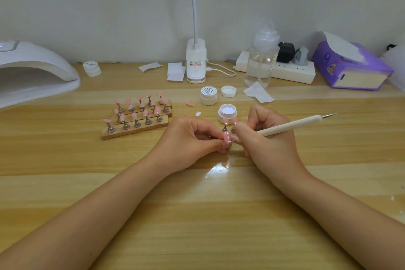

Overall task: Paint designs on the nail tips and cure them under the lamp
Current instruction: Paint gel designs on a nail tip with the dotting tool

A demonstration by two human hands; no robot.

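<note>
A pale wooden table (197,215) stood against a white wall. The left hand (192,136) pinched a pink nail tip (226,138) bearing white dots, fingers curled round it. The right hand (263,138) gripped a cream dotting pen (291,125), its lower point touching the tip. Just behind the hands sat an open jar of white gel (227,113), with a closed jar (208,95) and a loose lid (228,91) farther back. To the left, wooden racks (135,130) held more pink tips on stands. The white curing lamp (37,72) stood at the far left edge.
</note>
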